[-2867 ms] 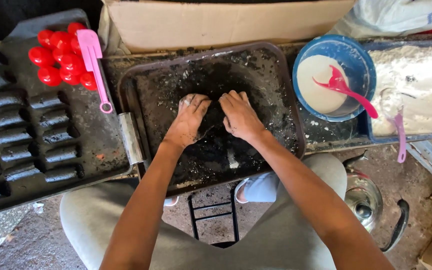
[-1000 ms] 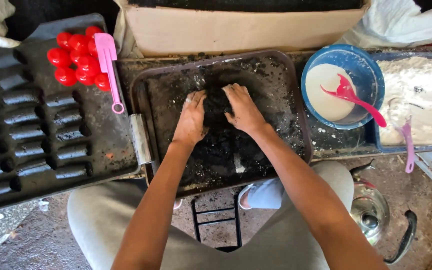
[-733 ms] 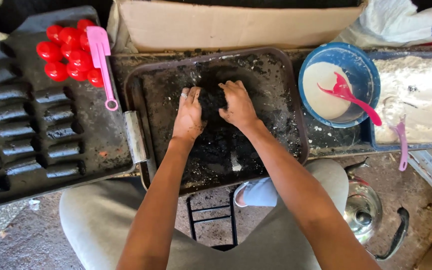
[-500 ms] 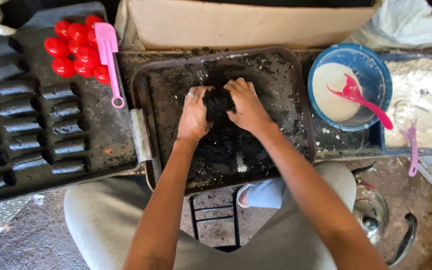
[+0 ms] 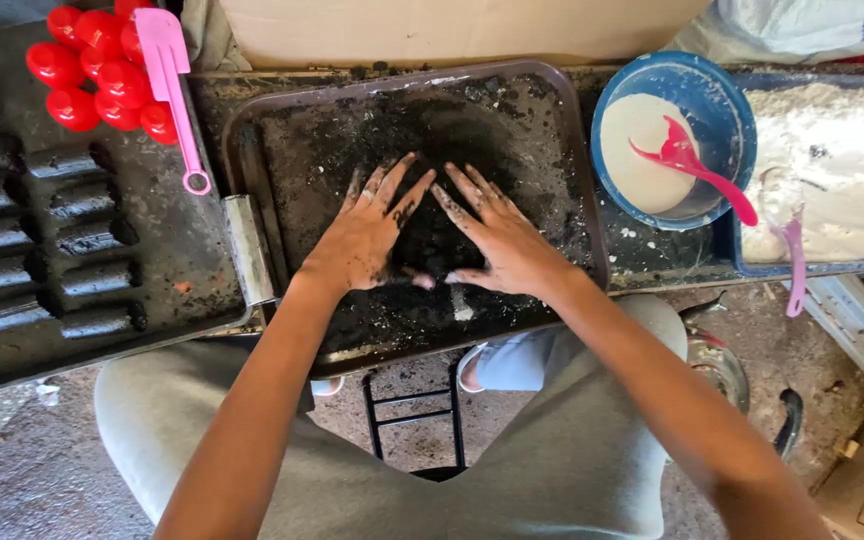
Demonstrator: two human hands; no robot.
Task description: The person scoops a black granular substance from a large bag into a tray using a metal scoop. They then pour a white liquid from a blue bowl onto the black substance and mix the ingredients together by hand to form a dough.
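Both my hands lie flat in a dark metal tray (image 5: 272, 130) smeared with black charcoal-like paste. My left hand (image 5: 364, 235) and my right hand (image 5: 497, 240) have their fingers spread and angled towards each other, framing a mound of black paste (image 5: 430, 240) between them. Black grime covers my fingers. Neither hand grips anything; the palms press around the mound.
Left of the tray is a black board with several dark log-shaped briquettes (image 5: 82, 245), several red balls (image 5: 92, 75) and a pink spatula (image 5: 172, 90). At the right stand a blue bowl (image 5: 722, 90) of pale batter with a pink spoon (image 5: 697, 170), and a tray of white powder (image 5: 842, 170).
My hands were cupped and squeezing the black paste together half a second ago; now they have flattened and spread their fingers over it.
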